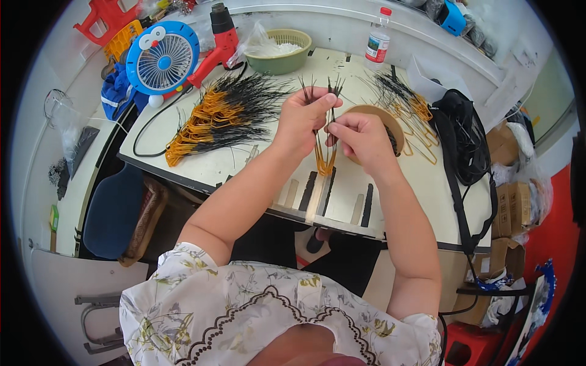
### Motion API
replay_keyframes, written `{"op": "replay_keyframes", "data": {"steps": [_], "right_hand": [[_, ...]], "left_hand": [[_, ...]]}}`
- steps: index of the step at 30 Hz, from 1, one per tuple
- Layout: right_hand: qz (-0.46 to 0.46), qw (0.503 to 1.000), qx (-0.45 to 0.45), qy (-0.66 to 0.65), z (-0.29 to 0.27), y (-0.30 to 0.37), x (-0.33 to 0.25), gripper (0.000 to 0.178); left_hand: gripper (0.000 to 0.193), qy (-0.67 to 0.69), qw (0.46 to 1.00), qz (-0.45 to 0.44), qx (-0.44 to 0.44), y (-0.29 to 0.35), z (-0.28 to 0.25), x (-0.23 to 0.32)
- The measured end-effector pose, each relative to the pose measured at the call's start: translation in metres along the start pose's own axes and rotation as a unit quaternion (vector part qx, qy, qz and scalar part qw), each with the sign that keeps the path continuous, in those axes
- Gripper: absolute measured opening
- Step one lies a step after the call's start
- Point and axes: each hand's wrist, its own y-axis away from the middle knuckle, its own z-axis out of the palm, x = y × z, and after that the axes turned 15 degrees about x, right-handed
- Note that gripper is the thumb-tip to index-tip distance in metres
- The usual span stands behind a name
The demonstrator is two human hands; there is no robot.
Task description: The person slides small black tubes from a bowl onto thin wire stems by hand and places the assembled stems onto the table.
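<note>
A: Position of the hands?

B: Left hand [300,119]: thumb and fingers pinching a slim bundle of thin black wires with yellow-orange looped ends [325,161] by its black part. Right hand [361,137]: thumb and forefinger pinched together at the black strands, just beside the left; the exact contact is partly hidden.

A: Where is the bundle?

B: Held between both hands above the white counter [415,177], black tips pointing away from the body, yellow-orange bends toward it. Below, black and grey strips [367,205] line the near edge.

A: Left side of the counter?

B: A large heap of similar black and yellow-orange wires [226,110]. Behind it, a red heat gun with a black nozzle [224,43] and a round blue fan with cartoon eyes [163,61]. Farther back, a green plastic basket [281,63] holding white material.

A: Right side?

B: A round tan bowl [384,113], partly behind the right hand; dark contents, too small to identify. Next to it, a smaller spread of looped wires [418,110], then a black fabric bag with straps [458,134]. Clear red-capped bottle [378,41] at the back.
</note>
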Motion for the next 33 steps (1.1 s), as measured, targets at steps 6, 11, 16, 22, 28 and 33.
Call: {"op": "replay_keyframes", "data": {"steps": [6,11,16,22,28,33], "right_hand": [[0.041,0.994,-0.002,-0.103,0.003,-0.002,0.007,0.016],[0.074,0.991,-0.032,-0.103,0.007,-0.001,0.006,0.019],[0.074,0.987,-0.05,-0.131,0.002,-0.005,0.01,0.022],[0.073,0.984,-0.053,-0.152,0.001,-0.005,0.011,0.022],[0.07,0.988,-0.021,-0.139,-0.003,-0.001,0.0,0.019],[-0.082,0.981,0.118,-0.132,-0.022,-0.007,-0.006,0.018]], "left_hand": [[0.021,-0.022,0.999,-0.024,0.036,0.005,0.006,0.001],[0.019,-0.026,0.998,0.008,0.051,0.004,0.006,0.001],[0.017,0.016,0.999,-0.017,-0.031,0.004,0.008,0.009],[0.016,-0.047,0.998,-0.012,-0.044,0.009,0.012,0.007],[0.016,-0.084,0.995,0.028,-0.038,0.012,0.01,0.001],[0.013,-0.204,0.976,0.046,-0.063,0.018,0.015,0.005]]}}
